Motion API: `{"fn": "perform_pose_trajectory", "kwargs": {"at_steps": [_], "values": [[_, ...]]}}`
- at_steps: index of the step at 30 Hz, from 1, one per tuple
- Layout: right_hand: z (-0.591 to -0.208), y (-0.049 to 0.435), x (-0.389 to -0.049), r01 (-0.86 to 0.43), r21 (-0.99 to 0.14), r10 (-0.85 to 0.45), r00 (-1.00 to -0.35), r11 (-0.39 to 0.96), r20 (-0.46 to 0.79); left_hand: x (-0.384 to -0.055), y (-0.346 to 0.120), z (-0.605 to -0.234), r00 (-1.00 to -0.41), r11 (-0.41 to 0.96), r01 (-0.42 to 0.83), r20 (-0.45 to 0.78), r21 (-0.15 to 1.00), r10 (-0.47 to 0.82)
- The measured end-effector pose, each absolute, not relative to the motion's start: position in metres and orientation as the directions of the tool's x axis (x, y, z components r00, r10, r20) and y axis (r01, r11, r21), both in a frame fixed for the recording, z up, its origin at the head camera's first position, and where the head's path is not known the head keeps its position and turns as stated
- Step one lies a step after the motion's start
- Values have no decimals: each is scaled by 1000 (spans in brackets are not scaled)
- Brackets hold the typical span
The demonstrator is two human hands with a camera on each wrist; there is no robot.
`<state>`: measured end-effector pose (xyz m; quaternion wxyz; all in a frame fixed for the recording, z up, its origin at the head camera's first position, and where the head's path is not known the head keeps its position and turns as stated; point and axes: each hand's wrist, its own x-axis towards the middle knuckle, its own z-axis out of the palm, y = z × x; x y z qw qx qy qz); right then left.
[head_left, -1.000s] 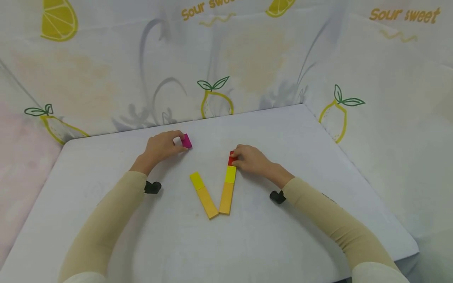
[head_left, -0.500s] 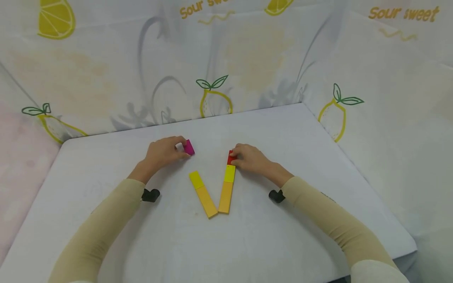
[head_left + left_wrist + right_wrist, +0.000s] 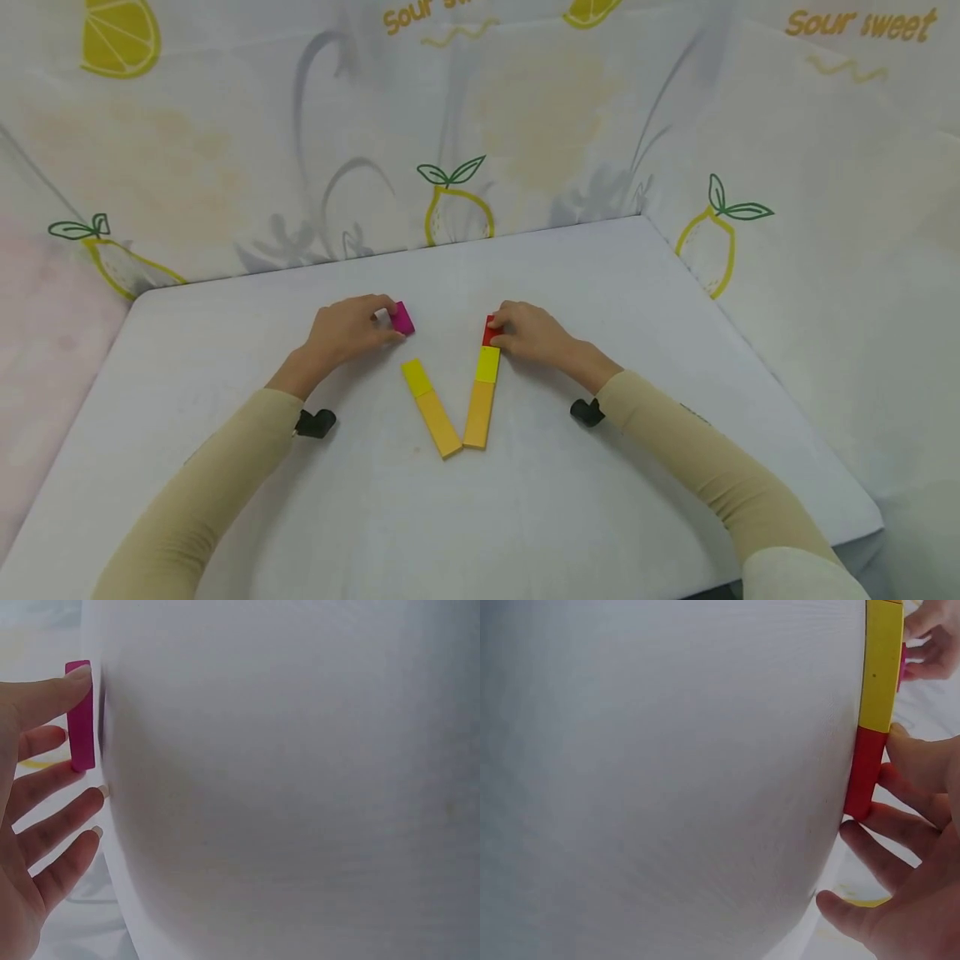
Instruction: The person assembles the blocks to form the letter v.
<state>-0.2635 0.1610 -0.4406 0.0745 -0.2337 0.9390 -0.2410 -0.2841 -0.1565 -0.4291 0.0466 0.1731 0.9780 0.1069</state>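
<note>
A magenta block (image 3: 403,320) is pinched between the thumb and fingertips of my left hand (image 3: 339,335); the left wrist view shows a gap between this block (image 3: 81,716) and the table. My right hand (image 3: 534,333) holds a red block (image 3: 489,332) by its sides, thumb on one side and fingers at the other. That red block (image 3: 865,772) lies end to end with a yellow block (image 3: 487,365), which adjoins a longer orange block (image 3: 478,417). To the left, another yellow block (image 3: 417,378) meets a second orange block (image 3: 440,427). Both rows form a V.
The blocks lie on a white-covered table (image 3: 570,508). Behind it hangs a cloth backdrop (image 3: 540,125) printed with lemons and lettering. A black wrist camera (image 3: 316,423) sticks out below the left sleeve, another black camera (image 3: 587,412) below the right.
My left hand has come nearer and slightly right with the magenta block, toward the left row's upper end. My right hand stays at the red block.
</note>
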Motion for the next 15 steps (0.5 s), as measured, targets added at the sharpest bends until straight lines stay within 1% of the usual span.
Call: {"fn": "perform_pose_trajectory", "kwargs": {"at_steps": [7,15], "values": [[-439,164,-263,-393,-495,-464,-886,775,-23,-279,-154,-432,-932,914,344,-38,215,360],[-439,164,-261,-414,-510,-486,-874,754,-9,-268,-157,-435,-929,906,360,-4,224,370]]}}
